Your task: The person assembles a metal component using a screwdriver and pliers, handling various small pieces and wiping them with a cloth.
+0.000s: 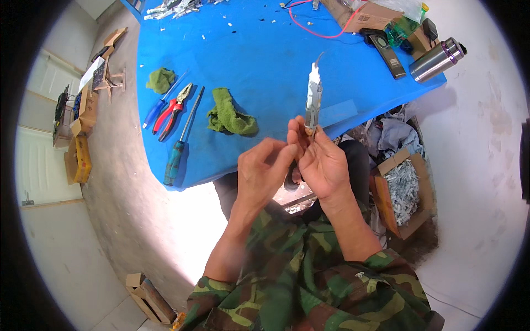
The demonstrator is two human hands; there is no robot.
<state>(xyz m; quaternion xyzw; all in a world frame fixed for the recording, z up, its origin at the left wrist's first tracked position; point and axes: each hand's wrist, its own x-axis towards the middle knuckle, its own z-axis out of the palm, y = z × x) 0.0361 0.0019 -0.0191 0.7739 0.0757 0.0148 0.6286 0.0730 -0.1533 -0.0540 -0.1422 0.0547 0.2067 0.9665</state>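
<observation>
My right hand (324, 168) is closed on the lower end of a slim grey-and-white metal-looking piece (313, 99). The piece stands nearly upright above my fingers, its upper part ragged and white, with a thin wire curling from the tip. Its exact kind does not show. Close beside it, my left hand (260, 168) is closed with thumb and forefinger pinched together, their tips near the right fingers. Anything inside that pinch is hidden.
On the blue-covered table (259, 66) lie red-handled pliers (172, 113), two screwdrivers (175, 157) and green cloths (229, 113). At the right edge stands a steel bottle (436, 60) near a dark flat device (388, 55). Below is a carton (422, 215) of shredded scraps.
</observation>
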